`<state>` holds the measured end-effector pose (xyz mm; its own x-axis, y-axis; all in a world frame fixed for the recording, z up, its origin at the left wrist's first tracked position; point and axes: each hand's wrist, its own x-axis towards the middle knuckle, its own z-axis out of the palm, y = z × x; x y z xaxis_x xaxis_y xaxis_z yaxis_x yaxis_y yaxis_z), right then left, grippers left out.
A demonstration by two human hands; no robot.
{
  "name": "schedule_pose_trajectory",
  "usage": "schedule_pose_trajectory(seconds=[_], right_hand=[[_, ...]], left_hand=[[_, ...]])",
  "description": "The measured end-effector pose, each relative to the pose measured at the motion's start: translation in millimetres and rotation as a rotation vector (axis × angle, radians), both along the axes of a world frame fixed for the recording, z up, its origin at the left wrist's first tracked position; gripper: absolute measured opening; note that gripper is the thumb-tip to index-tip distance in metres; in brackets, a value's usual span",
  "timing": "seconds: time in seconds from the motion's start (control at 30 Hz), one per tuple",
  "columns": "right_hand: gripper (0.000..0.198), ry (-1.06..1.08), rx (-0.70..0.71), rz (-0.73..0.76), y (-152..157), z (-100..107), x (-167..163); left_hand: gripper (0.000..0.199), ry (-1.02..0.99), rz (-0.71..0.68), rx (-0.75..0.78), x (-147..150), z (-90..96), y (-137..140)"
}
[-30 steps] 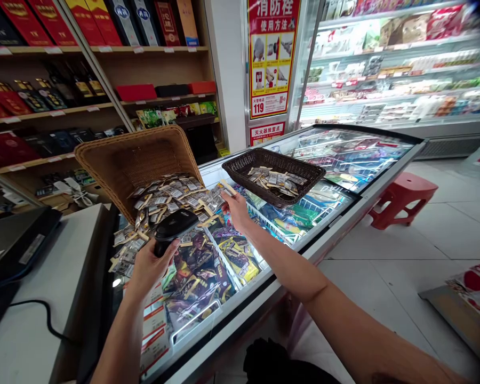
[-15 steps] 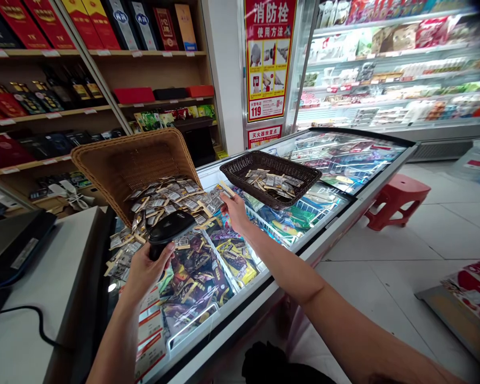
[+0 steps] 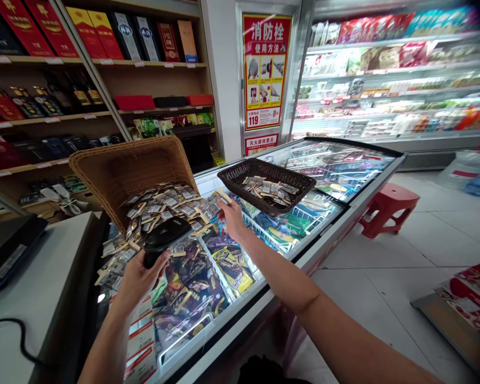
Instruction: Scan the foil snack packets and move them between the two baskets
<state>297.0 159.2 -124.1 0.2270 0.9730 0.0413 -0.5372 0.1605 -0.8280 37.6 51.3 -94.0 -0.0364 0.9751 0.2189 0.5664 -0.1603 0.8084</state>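
My left hand [image 3: 142, 274] is wrapped round the handle of a black barcode scanner [image 3: 167, 232], whose head tilts over the packets. Between the fingers of my right hand [image 3: 232, 217] is a small clear packet [image 3: 210, 207] with a pale, stick-like edge. A tan wicker basket [image 3: 132, 160] lies tipped on its side, and a heap of similar small packets [image 3: 164, 202] spills out of it onto the freezer's glass top. Just beyond my right hand sits a dark brown woven basket [image 3: 234, 180] holding more of these packets [image 3: 270, 190].
The chest freezer [image 3: 304, 261] shows wrapped ice creams [image 3: 192, 293] through its glass. A grey counter [image 3: 60, 277] with a cable flanks it on the left. On the floor to the right are a red stool [image 3: 390, 210] and a red-and-white box [image 3: 474, 293].
The camera view has shifted slightly. Both hands keep their hold on the scanner and the packet, with little movement relative to the baskets.
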Motion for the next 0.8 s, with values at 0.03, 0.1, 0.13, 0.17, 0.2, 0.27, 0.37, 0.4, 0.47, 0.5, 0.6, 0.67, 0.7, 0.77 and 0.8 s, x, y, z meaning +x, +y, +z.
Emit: schedule_pose_trajectory(seconds=[0.03,0.1,0.13,0.17,0.2,0.27,0.37,0.4,0.47,0.5,0.6,0.67,0.7,0.77,0.8], right_hand=[[0.037,0.01,0.003,-0.005,2,0,-1],[0.038,0.035,-0.005,-0.017,8,0,-1],[0.038,0.053,-0.012,-0.029,11,1,1],[0.036,0.078,-0.019,-0.054,15,3,4],[0.035,0.112,-0.023,-0.095,20,6,10],[0.032,0.192,-0.015,-0.224,27,12,27],[0.03,0.283,0.02,-0.426,34,24,60],[0.029,0.295,0.039,-0.47,35,26,70],[0.022,0.308,0.074,-0.512,36,29,84],[0.019,0.31,0.082,-0.503,35,29,88],[0.019,0.276,0.058,-0.356,32,23,79],[0.024,0.2,0.033,-0.211,26,16,58],[0.027,0.142,0.028,-0.141,21,11,45],[0.03,-0.036,0.034,0.01,8,2,14],[0.03,-0.161,0.051,0.089,0,-2,-3]], left_hand=[[0.056,-0.023,0.014,-0.024,-2,-3.0,2],[0.059,-0.075,0.035,-0.075,-6,-8.6,7],[0.06,-0.091,0.05,-0.079,-8,-10.8,9],[0.061,-0.103,0.055,-0.079,-11,-12.3,11],[0.06,-0.113,0.055,-0.074,-13,-12.9,13],[0.058,-0.143,0.067,-0.049,-16,-10.7,15],[0.06,-0.225,0.142,-0.028,-18,1.3,13],[0.061,-0.263,0.179,-0.021,-18,7.0,11],[0.065,-0.354,0.263,0.008,-19,19.3,7],[0.068,-0.401,0.302,0.035,-19,25.3,5],[0.075,-0.509,0.393,0.128,-27,39.7,-1],[0.076,-0.559,0.453,0.178,-37,45.3,-3],[0.074,-0.6,0.49,0.202,-44,46.8,-5],[0.063,-0.684,0.558,0.235,-57,47.7,-7],[0.055,-0.715,0.586,0.247,-63,47.5,-8]])
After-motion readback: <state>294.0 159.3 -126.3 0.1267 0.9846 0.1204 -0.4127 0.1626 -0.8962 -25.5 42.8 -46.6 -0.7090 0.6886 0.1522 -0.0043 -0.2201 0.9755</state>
